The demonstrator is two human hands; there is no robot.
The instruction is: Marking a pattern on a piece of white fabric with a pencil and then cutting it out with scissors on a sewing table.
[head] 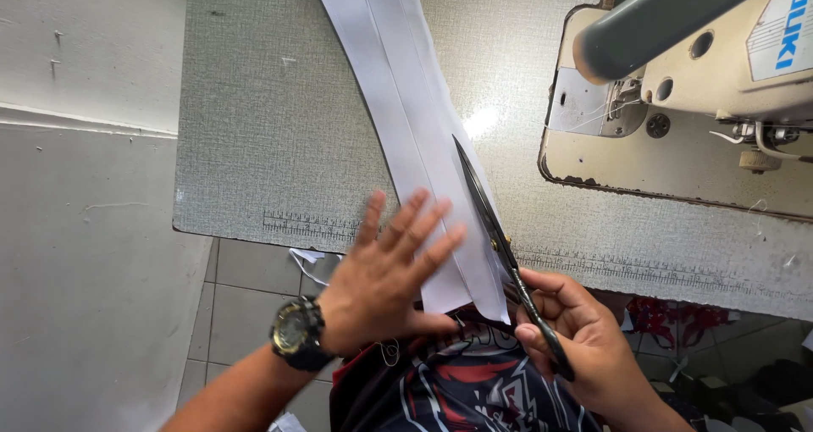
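One strip of white cloth (pixel 406 119) lies along the grey counter (pixel 271 127), running from the far edge down to the near edge, where its end hangs just over the person's lap. A single lengthwise seam or fold line shows down the strip.

Two hands in view, both the person's own. The left hand (pixel 385 271) lies flat on the near end of the cloth, fingers spread wide, palm down, holding nothing. One black and gold wristwatch (pixel 296 332) sits on that wrist.

The right hand (pixel 576 330) is closed around the black handles of one pair of scissors (pixel 500 237). The blades point away from the person, along the right edge of the cloth. The blades look nearly closed, tip resting on or just above the cloth; cannot tell whether they touch it.

One sewing machine (pixel 703 85), cream body on a worn base plate, stands at the far right of the counter, well apart from both hands. One printed ruler scale (pixel 313 224) runs along the near edge of the counter. Tiled floor (pixel 246 288) shows below the edge.
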